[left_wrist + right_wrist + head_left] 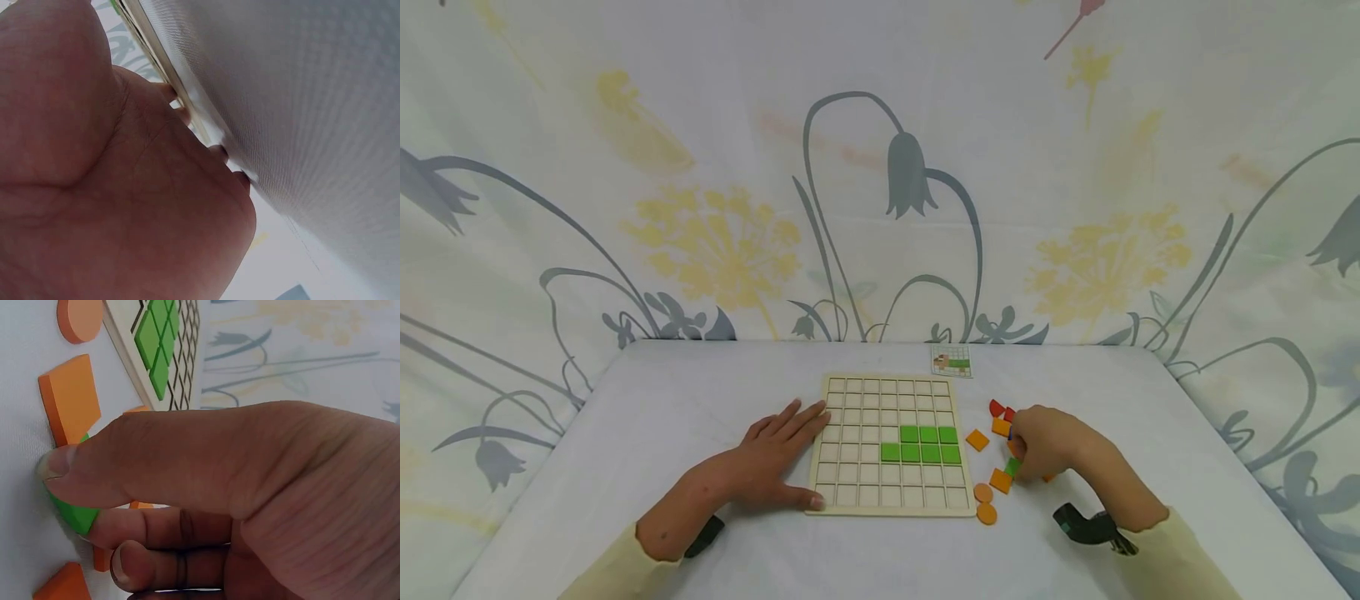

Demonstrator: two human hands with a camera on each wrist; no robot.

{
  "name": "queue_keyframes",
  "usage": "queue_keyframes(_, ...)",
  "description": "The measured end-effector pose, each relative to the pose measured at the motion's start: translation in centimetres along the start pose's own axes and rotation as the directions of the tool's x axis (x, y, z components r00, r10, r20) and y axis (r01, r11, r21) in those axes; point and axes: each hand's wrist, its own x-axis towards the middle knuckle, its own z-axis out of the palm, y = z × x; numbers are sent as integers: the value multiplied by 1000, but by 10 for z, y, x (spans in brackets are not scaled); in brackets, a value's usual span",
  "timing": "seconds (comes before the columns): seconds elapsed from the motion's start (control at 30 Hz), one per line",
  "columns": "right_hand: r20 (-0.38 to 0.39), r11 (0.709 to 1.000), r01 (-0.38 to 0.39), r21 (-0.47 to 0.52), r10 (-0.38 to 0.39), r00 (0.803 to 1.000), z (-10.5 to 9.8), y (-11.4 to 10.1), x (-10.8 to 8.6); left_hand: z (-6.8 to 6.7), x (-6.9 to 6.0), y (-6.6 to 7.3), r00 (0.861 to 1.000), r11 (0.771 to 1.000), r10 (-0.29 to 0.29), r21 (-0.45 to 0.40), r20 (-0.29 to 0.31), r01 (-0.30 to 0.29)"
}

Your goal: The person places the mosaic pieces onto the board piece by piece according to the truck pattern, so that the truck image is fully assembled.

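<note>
A cream grid board lies on the white cloth, with green squares in two adjoining rows at its right side. My left hand rests along the board's left edge, fingers spread, thumb at the lower left corner; the left wrist view shows its palm beside the board's edge. Right of the board, my right hand is among loose pieces. In the right wrist view, the thumb and a finger of that hand pinch a green piece, partly hidden by the thumb.
Orange squares, two orange round pieces and red pieces lie between the board and my right hand. A small picture card lies behind the board's right corner. A flower-patterned cloth hangs at the back.
</note>
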Motion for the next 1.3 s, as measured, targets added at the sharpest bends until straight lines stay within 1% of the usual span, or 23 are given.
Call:
queue_keyframes(0.17,-5,998,60,30,-60,998,1,0,0,0,0,0,1000,1000,-9,-1,3,9)
queue_keyframes(0.33,-18,986,157,62,-156,988,-4,1,1,0,0,0,1000,1000,-13,5,6,13)
queue_keyframes(0.4,-49,969,222,106,-218,975,-5,2,3,0,0,1,1000,1000,-13,6,6,13)
queue_keyframes(0.47,-96,941,305,148,-293,951,-5,2,6,-1,-1,1,1000,1000,-15,7,5,15)
queue_keyframes(0.53,-143,910,373,178,-351,925,-4,0,11,-1,-1,1,1000,1000,-19,8,4,19)
queue_keyframes(0.6,-186,890,414,194,-381,906,-2,-2,15,-1,-2,1,1000,1000,-23,12,4,23)
queue_keyframes(0.63,-207,882,426,203,-387,899,-1,-4,17,-1,-2,1,1000,1000,-23,14,3,23)
queue_keyframes(0.7,-240,876,427,224,-375,895,2,-8,21,-2,-2,1,1000,1000,-23,13,2,23)
queue_keyframes(0.8,-286,858,441,263,-367,885,6,-15,24,-2,-3,1,1000,1000,-18,8,-1,18)
queue_keyframes(0.93,-343,832,475,287,-374,862,12,-26,29,-1,-2,0,1000,1000,-9,-1,-4,9)
queue_keyframes(1.03,-381,822,491,287,-373,846,17,-34,35,0,-2,0,1000,1000,-3,-4,-4,3)
queue_keyframes(1.2,-411,800,514,310,-375,831,26,-45,46,-1,-1,0,1000,1000,9,-10,-1,-9)
queue_keyframes(1.3,-417,786,522,332,-375,828,27,-53,52,-1,-1,0,1000,1000,10,-16,2,-10)
